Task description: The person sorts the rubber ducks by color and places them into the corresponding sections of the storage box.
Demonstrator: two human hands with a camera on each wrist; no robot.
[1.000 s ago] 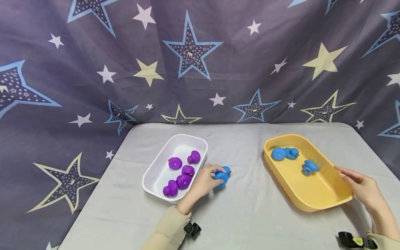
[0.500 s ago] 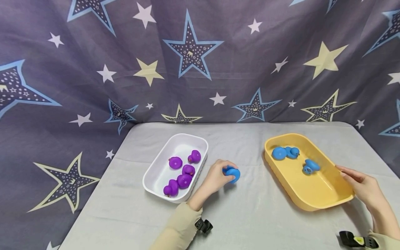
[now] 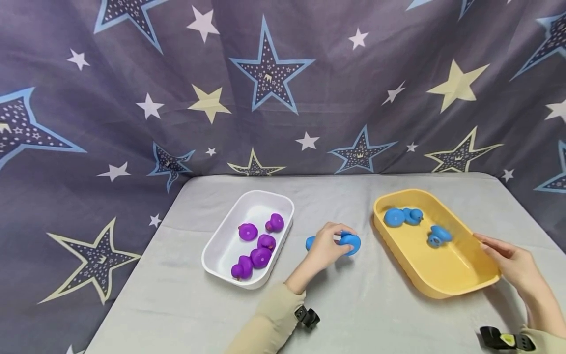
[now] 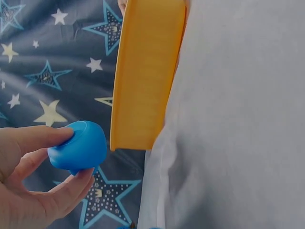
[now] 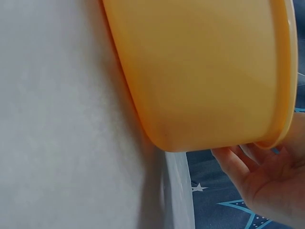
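My left hand (image 3: 329, 246) pinches a blue rubber duck (image 3: 351, 243) between thumb and fingers, held over the table between the two trays. In the left wrist view the same duck (image 4: 78, 148) shows its round flat base. Another blue duck (image 3: 310, 242) lies behind the left hand, mostly hidden by it. My right hand (image 3: 515, 263) grips the right-hand rim of a yellow tray (image 3: 442, 265); the right wrist view has its fingers (image 5: 233, 164) against the tray's outer side. Inside that tray are three blue ducks (image 3: 435, 236).
A white tray (image 3: 221, 239) with several purple ducks (image 3: 260, 257) stands to the left. Pale grey cloth (image 3: 376, 314) covers the table, and a dark star-patterned curtain (image 3: 327, 98) hangs along its back and sides.
My left hand has moved right with the blue duck, away from the white tray towards the yellow one. Another blue duck now shows behind it. The right hand and both trays stay put.
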